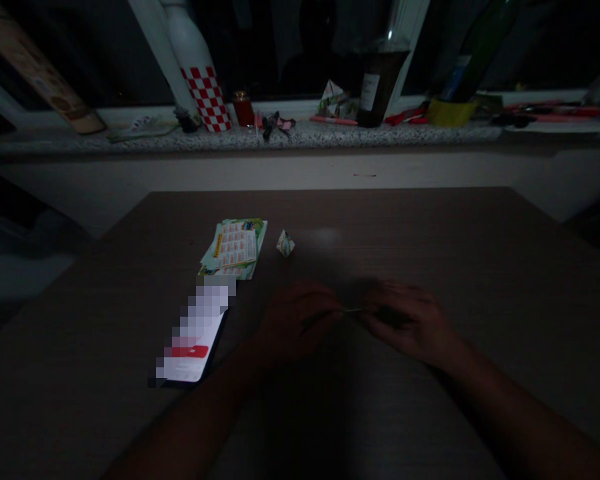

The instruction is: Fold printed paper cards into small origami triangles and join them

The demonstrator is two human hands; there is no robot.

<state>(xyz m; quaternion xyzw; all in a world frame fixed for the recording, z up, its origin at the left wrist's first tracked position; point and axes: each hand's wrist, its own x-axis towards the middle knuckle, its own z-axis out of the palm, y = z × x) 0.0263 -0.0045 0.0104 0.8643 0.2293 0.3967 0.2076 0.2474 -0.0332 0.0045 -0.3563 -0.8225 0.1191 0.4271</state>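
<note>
Between the fingertips of both hands is a small thin pale strip point(351, 309), seen almost edge-on; the dim light hides what it is made of. My left hand point(300, 317) pinches its left end. At the other end, the fingers of my right hand point(410, 317) are closed on it. Both hands are just above the wooden table point(430, 233). Beyond my left hand stands a small folded paper piece point(285, 244) with a pointed top. To its left lies a stack of printed paper sheets point(234, 247), in green and white.
A phone point(195, 347) with a lit, partly blurred screen lies left of my left forearm. On the granite windowsill point(300, 139) stand a red-and-white checkered bottle point(205, 93), a dark container with a label point(375, 93), a larger folded paper shape point(331, 99) and a yellow-based object point(450, 111).
</note>
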